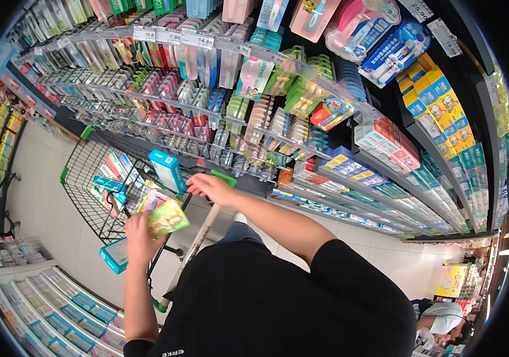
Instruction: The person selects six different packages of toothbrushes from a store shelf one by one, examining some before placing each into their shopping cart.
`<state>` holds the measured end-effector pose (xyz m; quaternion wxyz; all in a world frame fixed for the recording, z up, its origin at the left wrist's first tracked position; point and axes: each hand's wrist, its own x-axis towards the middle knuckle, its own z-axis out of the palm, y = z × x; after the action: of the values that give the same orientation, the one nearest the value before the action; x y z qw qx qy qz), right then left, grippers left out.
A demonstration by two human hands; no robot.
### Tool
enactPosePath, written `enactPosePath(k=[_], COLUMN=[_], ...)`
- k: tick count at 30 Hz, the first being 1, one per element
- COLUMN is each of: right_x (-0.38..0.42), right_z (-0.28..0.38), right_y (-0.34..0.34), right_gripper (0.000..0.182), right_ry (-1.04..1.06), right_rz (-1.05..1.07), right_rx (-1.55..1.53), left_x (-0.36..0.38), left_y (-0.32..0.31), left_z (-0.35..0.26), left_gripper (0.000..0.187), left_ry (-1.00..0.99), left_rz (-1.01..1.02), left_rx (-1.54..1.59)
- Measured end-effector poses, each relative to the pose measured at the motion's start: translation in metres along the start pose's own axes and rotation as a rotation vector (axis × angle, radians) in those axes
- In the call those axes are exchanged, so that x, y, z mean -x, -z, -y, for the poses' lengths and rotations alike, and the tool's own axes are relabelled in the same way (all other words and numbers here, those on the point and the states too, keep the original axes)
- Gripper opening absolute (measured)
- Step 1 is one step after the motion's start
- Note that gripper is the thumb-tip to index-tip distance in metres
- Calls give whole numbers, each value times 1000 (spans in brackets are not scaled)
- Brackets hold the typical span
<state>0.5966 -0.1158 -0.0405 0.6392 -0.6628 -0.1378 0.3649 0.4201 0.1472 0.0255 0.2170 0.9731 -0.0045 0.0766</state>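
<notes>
My left hand (pixel 140 234) is closed on the edge of a green and yellow packet (pixel 169 218), held over the near end of a shopping cart (pixel 91 196). My right hand (pixel 210 188) has its fingers stretched out and apart, close to a tall blue box (pixel 168 171) standing at the cart's far side. The cart's pale handle bar (pixel 202 229) runs below that hand, with a green end cap (pixel 223 177) beside the wrist. Several packets and boxes lie in the wire basket, among them a teal packet (pixel 109 184). Another blue box (pixel 113 256) is at the basket's near side.
Shelves of hanging packs with a price rail (pixel 198 39) line the far side. Stacked yellow and blue boxes (pixel 437 104) are at the right. A low white display rack (pixel 58 309) stands at the lower left. A person (pixel 443 314) is at the lower right.
</notes>
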Motion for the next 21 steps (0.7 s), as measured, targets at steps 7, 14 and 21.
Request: enactPosePath(k=[7, 14, 21], right_x=[86, 130, 188], right_z=[115, 71, 61], right_y=[2, 48, 87], right_gripper=[47, 40, 32], right_ry=[209, 161, 118], right_rz=[343, -122, -393], right_rx=[501, 192, -365], left_x=[-34, -36, 57], left_y=[22, 12, -49], left_z=[-88, -95, -30], left_gripper=[84, 96, 72], left_ry=[-265, -254, 61], left_rz=[84, -51, 179], left_rx=[-21, 41, 200])
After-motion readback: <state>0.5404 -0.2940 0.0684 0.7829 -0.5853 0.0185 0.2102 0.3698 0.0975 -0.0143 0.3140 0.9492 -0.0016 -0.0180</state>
